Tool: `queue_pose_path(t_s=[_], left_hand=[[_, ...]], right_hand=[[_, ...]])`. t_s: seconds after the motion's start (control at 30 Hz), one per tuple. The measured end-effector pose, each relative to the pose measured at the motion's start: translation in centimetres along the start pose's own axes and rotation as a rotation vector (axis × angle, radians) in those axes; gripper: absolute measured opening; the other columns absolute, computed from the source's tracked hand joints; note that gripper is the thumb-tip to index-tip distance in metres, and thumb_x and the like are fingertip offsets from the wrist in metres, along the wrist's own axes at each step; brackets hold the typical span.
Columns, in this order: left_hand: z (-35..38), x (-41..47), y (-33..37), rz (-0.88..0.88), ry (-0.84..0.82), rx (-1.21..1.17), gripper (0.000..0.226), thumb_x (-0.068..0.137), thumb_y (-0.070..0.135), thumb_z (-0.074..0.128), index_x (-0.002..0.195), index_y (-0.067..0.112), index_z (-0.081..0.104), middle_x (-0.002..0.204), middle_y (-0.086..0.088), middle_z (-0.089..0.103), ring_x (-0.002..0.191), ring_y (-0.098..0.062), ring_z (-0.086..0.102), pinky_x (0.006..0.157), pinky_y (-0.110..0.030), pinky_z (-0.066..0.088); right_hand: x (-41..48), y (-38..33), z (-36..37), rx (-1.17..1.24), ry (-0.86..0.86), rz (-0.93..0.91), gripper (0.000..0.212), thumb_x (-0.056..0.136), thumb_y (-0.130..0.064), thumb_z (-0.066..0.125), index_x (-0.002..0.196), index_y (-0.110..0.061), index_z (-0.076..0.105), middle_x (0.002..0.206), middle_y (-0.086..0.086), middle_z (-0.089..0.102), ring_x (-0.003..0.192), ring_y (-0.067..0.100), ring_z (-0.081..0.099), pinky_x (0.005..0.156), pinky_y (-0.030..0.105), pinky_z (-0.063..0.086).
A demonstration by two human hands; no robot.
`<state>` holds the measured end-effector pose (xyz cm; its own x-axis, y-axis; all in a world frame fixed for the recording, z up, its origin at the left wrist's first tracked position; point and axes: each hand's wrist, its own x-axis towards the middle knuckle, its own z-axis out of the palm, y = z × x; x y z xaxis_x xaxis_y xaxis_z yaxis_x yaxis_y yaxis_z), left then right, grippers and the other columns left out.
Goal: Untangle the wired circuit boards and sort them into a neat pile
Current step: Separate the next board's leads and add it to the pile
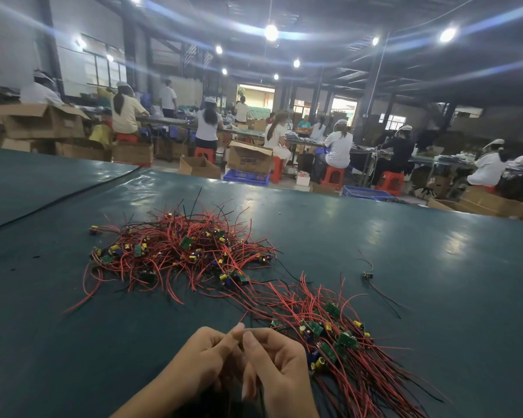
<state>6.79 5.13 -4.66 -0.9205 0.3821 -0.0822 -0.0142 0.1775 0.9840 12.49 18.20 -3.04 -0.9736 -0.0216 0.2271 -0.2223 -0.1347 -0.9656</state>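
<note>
A tangled heap of small green circuit boards with red and black wires (178, 251) lies on the dark green table (405, 251), ahead and left of centre. A sorted pile of boards (338, 342), wires laid roughly parallel, runs from the middle toward the lower right. My left hand (203, 357) and my right hand (278, 363) meet near the table's front edge, fingertips pinching together on thin red wires that lead from the piles. Whatever hangs below my fingers is hidden by the hands. One single wired board (368, 275) lies apart on the right.
A black cable (58, 199) crosses the table's far left. Beyond the far edge, several seated workers, red stools, cardboard boxes (249, 158) and blue crates (246, 178) fill the workshop floor.
</note>
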Motion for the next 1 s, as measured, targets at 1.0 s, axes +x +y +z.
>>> queue_pose_path(t_s=[1.0], left_hand=[[-0.06, 0.27, 0.27, 0.088, 0.289, -0.203, 0.024, 0.084, 0.022, 0.067, 0.068, 0.004, 0.07, 0.057, -0.01, 0.064, 0.048, -0.016, 0.059, 0.045, -0.024, 0.046]], right_hand=[[0.22, 0.43, 0.1, -0.089, -0.052, 0.029, 0.023, 0.082, -0.031, 0.061, 0.075, -0.015, 0.076, 0.042, 0.0, 0.055, 0.035, 0.01, 0.046, 0.047, 0.022, 0.04]])
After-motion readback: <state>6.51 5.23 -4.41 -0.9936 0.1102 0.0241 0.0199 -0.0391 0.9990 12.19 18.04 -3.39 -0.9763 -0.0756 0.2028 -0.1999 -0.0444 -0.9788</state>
